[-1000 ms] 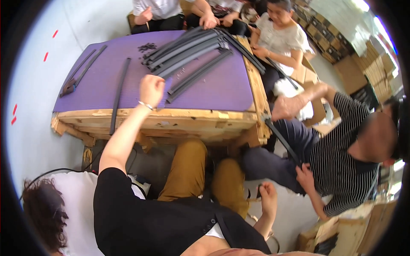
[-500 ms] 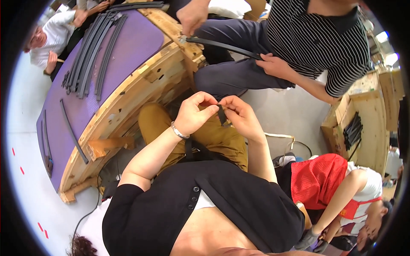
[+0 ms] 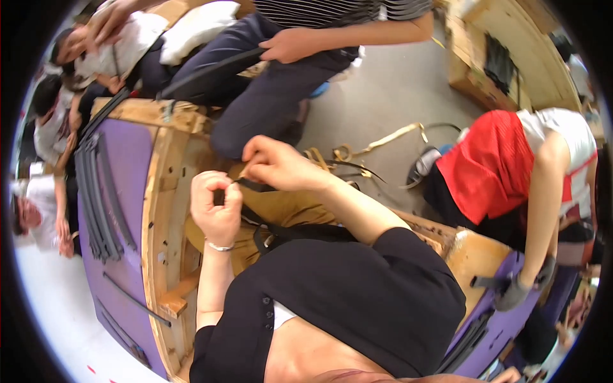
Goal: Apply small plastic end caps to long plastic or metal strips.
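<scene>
Above my lap, my left hand (image 3: 217,203) is closed, its thumb and fingers curled into a pinch. My right hand (image 3: 278,165) is close beside it on the right, fingers bent and pinched too. A short, narrow black strip (image 3: 254,186) shows between and just below the fingertips of both hands. The fingers cover part of it, so its full shape is hidden. A silver bracelet (image 3: 220,247) circles my left wrist. Mustard-coloured trousers (image 3: 294,207) and a dark strap lie beneath my hands.
To the left is a wooden-framed bench with a purple mat (image 3: 131,281) and several long black strips (image 3: 96,198). Across from me a person holds a long black strip (image 3: 214,73). A wooden crate (image 3: 466,76) stands far right; nearby bends a person in a red apron (image 3: 482,166) and grey gloves.
The view has turned, shifting the bench and my hands leftward in the picture. My hands remain together at the small strip. The person across has raised one hand away from the bench corner.
</scene>
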A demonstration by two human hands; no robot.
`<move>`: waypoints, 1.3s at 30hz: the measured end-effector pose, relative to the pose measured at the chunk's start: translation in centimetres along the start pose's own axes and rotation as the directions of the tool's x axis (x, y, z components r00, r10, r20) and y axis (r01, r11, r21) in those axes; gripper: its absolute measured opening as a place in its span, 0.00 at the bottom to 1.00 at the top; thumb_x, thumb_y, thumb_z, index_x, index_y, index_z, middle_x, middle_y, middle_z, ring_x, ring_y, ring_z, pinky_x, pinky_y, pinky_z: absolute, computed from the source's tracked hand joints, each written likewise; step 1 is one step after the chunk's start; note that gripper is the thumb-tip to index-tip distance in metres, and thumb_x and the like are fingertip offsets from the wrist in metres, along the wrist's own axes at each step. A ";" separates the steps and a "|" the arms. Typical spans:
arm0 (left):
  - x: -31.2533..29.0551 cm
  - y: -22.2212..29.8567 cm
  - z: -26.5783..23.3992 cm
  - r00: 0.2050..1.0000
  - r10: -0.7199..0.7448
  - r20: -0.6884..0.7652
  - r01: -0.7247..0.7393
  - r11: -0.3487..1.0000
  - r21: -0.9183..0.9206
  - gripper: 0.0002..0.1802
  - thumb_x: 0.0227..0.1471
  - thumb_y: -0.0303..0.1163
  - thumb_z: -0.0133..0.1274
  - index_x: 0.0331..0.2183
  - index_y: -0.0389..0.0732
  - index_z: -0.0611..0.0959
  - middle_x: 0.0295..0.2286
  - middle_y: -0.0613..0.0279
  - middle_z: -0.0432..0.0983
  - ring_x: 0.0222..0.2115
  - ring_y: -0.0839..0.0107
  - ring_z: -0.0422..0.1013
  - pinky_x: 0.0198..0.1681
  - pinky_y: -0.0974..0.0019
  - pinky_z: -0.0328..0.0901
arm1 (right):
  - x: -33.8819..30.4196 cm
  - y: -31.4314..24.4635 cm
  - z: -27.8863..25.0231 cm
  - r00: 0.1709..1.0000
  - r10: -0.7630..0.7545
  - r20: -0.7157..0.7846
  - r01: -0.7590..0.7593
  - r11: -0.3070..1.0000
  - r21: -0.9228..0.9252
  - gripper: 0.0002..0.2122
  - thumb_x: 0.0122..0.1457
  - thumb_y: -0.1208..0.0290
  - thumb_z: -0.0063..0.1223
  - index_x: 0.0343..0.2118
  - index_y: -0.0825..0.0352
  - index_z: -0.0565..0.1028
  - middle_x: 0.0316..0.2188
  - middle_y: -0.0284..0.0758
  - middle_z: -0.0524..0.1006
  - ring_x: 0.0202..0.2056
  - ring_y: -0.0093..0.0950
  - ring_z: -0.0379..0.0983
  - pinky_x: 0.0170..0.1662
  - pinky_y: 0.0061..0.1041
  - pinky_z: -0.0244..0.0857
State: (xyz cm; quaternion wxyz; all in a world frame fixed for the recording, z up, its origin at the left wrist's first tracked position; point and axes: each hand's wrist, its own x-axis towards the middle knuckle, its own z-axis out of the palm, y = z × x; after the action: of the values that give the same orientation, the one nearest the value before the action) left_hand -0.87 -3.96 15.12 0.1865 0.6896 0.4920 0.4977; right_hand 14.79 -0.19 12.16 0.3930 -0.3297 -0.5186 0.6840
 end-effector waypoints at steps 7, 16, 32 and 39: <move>1.3 0.6 -2.0 0.970 0.210 -0.120 -0.200 0.976 0.091 0.07 0.33 0.21 0.54 0.21 0.39 0.72 0.29 0.58 0.69 0.33 0.63 0.67 0.37 0.64 0.62 | 0.1 -0.7 0.2 0.999 0.021 0.030 -0.021 1.000 0.020 0.06 0.51 0.84 0.38 0.29 0.69 0.68 0.26 0.29 0.72 0.27 0.15 0.65 0.30 0.14 0.59; 0.0 0.4 -5.2 0.969 0.081 -0.234 -0.065 0.995 0.076 0.08 0.34 0.25 0.56 0.20 0.42 0.72 0.28 0.62 0.69 0.30 0.64 0.67 0.35 0.64 0.62 | 1.0 -1.5 3.2 0.926 0.027 0.376 -0.066 0.994 0.091 0.15 0.53 0.68 0.51 0.41 0.70 0.66 0.30 0.27 0.69 0.30 0.13 0.64 0.31 0.12 0.59; -0.5 -2.9 -9.0 0.959 0.063 -0.277 -0.016 0.985 0.169 0.08 0.37 0.27 0.56 0.22 0.42 0.72 0.28 0.60 0.69 0.30 0.62 0.66 0.34 0.63 0.61 | 4.3 -0.6 7.6 0.964 0.125 0.233 -0.114 0.992 -0.059 0.05 0.55 0.74 0.49 0.32 0.69 0.70 0.19 0.26 0.69 0.17 0.11 0.61 0.20 0.10 0.53; 6.6 -13.5 -14.6 0.940 0.190 -0.285 -0.032 0.876 0.481 0.04 0.40 0.28 0.51 0.23 0.40 0.73 0.24 0.59 0.68 0.28 0.59 0.65 0.32 0.61 0.59 | 5.6 0.6 7.1 0.970 0.188 0.153 -0.171 0.978 -0.115 0.05 0.55 0.72 0.49 0.27 0.67 0.70 0.14 0.23 0.67 0.14 0.09 0.57 0.16 0.09 0.50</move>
State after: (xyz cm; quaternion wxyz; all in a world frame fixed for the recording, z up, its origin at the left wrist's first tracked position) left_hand -20.08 4.37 14.75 -0.0981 0.6505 0.5804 0.4799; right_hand 5.92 1.40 13.12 0.2683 -0.3375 -0.5510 0.7145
